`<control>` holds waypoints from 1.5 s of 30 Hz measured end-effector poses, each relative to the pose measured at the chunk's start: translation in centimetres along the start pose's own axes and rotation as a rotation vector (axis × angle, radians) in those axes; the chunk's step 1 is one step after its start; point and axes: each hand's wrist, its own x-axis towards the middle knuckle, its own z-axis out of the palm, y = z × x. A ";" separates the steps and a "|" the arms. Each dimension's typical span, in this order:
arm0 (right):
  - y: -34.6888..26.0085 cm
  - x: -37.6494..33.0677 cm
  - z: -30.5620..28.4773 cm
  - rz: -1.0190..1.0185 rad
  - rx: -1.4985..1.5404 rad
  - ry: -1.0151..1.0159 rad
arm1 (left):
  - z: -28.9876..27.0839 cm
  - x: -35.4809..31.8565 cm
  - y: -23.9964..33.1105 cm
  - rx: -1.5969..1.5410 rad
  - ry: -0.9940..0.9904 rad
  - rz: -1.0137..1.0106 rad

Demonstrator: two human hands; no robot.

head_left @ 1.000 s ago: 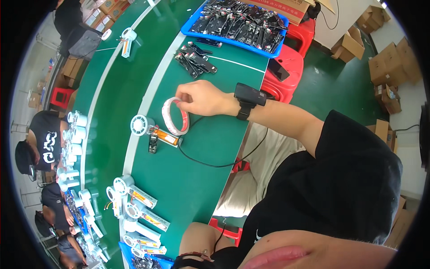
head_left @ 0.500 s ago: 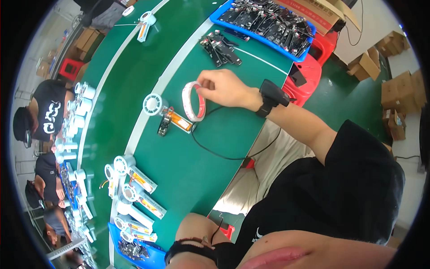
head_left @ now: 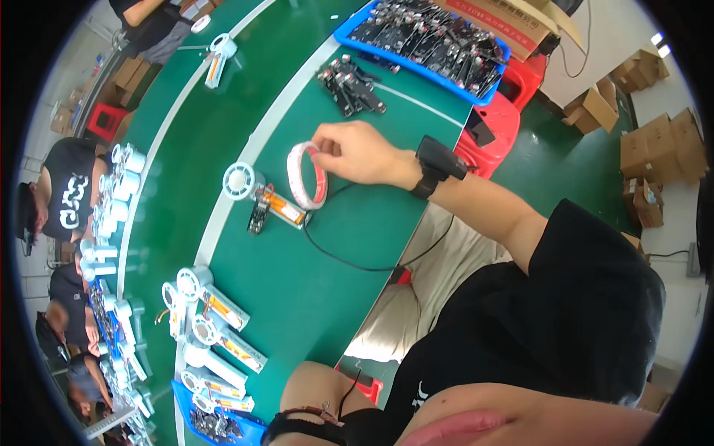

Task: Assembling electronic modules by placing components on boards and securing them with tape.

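Observation:
My right hand (head_left: pixel 357 152) reaches over the green bench and pinches a white and pink ring of tape (head_left: pixel 306 176) by its top edge. The ring stands upright, just right of a small white round-headed device with an orange block (head_left: pixel 260 195) lying on the bench. A black cable (head_left: pixel 349 262) runs from that device toward the bench's near edge. A black band with a small black unit (head_left: pixel 435 165) sits on my right wrist. Only my left forearm and its dark wristbands (head_left: pixel 297 425) show at the bottom edge; the hand itself is out of the picture.
A pile of small black parts (head_left: pixel 349 82) lies beyond my hand, with a blue tray of more black parts (head_left: pixel 431 37) behind it. Several white devices (head_left: pixel 212 331) line the lower left. Red stools (head_left: pixel 491 126), cardboard boxes (head_left: pixel 654 149) and seated co-workers (head_left: pixel 67 193) surround the bench.
My right hand has kept hold of the tape ring beside the white device. The view has swung, so bench and hand sit a little further right in the picture.

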 end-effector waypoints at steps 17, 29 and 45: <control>0.3 0.3 -1.2 0.003 -0.069 0.019 | -0.9 -0.5 -1.1 0.569 0.196 0.364; -0.3 -0.6 -0.8 0.019 -0.024 -0.076 | -0.7 -3.1 1.6 0.154 0.440 0.134; 0.2 -0.1 -0.2 0.013 -0.004 -0.056 | 2.1 0.6 -1.0 0.611 0.586 0.288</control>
